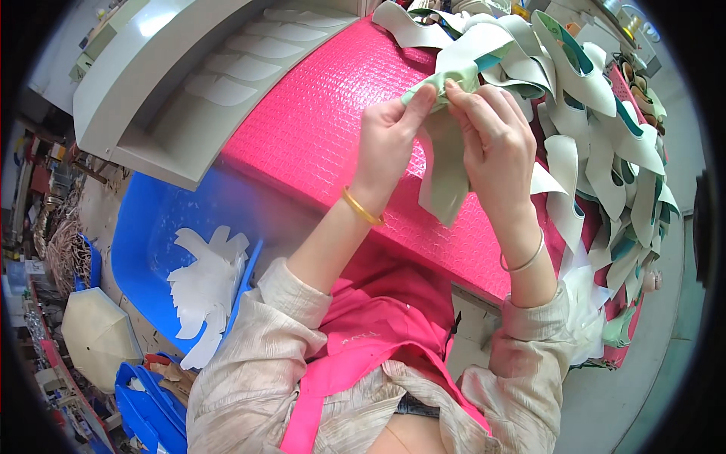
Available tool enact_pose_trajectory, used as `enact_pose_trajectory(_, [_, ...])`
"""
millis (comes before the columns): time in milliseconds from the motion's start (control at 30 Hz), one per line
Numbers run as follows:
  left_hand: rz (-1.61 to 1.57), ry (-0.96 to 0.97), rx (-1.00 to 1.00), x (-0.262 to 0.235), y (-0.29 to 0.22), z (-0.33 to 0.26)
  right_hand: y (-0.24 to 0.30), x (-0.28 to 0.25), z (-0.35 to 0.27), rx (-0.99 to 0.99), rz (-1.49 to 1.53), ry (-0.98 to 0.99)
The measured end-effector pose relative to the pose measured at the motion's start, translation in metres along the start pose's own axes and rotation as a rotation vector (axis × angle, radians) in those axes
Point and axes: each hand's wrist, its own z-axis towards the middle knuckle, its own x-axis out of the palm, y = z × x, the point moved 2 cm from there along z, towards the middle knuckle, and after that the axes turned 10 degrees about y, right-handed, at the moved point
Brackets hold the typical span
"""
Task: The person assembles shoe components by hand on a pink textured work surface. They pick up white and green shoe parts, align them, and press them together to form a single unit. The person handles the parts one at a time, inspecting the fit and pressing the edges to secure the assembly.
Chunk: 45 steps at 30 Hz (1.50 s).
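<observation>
A pale green, shoe-upper-like piece (446, 185) is held up over the pink-covered table. My left hand (387, 144) pinches its upper edge between thumb and fingers. Close beside it, my right hand (495, 136) pinches the same edge, the two fingertips almost meeting. Around the fingers the edge is bunched and lighter green, while the rest hangs down between my hands. A pile of similar pale shoe uppers (571, 83), some with teal linings, lies just beyond and to the right of my right hand.
A light grey machine (113, 98) stands at the left, with several white cut pieces (253, 66) lined up on its bed. Below it a blue bin (144, 250) holds white sheet pieces (204, 280). The pink quilted table cover (318, 113) runs under my hands. A pale umbrella (98, 329) sits lower left.
</observation>
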Motion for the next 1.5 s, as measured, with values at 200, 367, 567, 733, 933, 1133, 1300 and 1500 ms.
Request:
enact_pose_trajectory(200, [0.284, 0.241, -0.213, -0.013, -0.029, -0.023, -0.112, -0.022, 0.004, 0.599, 1.341, 0.070])
enact_pose_trajectory(367, [-0.541, 0.229, -0.357, -0.016, -0.028, -0.006, -0.110, 0.016, -0.013, 0.689, 1.624, 0.023])
enact_pose_trajectory(567, [-0.280, 0.294, -0.157, -0.025, -0.052, 0.014, -0.074, 0.012, -0.024, 0.542, 1.844, 0.236])
enact_pose_trajectory(733, [0.394, 0.762, 0.180, -0.027, -0.059, 0.000, -0.064, -0.010, -0.007, 0.583, 1.606, 0.298])
enact_pose_trajectory(933, [-0.036, 0.676, -0.473, -0.039, -0.005, -0.064, -0.075, -0.004, -0.019, 0.499, 1.509, 0.138])
enact_pose_trajectory(1133, [-0.842, 0.439, -0.629, -0.011, 0.021, -0.090, -0.055, 0.021, -0.034, 0.598, 1.145, 0.304])
enact_pose_trajectory(1300, [-0.790, 0.311, -0.476, -0.003, 0.011, -0.097, -0.055, 0.017, -0.023, 0.672, 1.094, 0.292])
enact_pose_trajectory(1500, [-0.800, 0.105, -0.527, -0.004, 0.002, -0.105, -0.048, 0.019, -0.013, 0.549, 1.065, 0.310])
